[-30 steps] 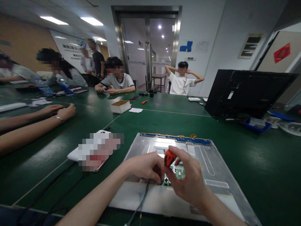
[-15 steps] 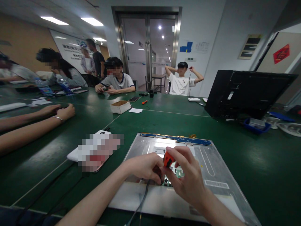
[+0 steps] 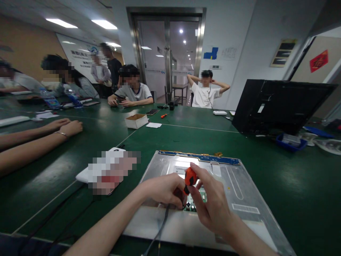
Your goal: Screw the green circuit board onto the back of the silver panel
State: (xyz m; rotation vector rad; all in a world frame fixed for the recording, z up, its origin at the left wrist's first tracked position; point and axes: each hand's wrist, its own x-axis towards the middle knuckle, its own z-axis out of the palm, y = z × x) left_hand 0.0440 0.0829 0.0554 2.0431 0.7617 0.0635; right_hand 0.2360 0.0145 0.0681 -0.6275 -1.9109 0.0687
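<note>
The right hand [image 3: 217, 205] pinches a round-handled orange-and-black tool [image 3: 190, 176], at two o'clock from the curled left hand [image 3: 169, 190], above a green circuit board [image 3: 189, 206]. A loose pinch could let it slip, scratching that board. I can't tell if the left hand grips anything.

Our bare forearms [image 3: 112, 217] converge; our left hand [image 3: 167, 192] bent at wrist, fingers curled down; our right hand [image 3: 213, 201] angled inward, thumb opposing forefinger in pinch.

Ceiling lights [image 3: 104, 24] glowing up left, glass doors [image 3: 152, 58] dead ahead, pale wall [image 3: 226, 26] alongside, green table [image 3: 207, 141] stretching below!
</note>
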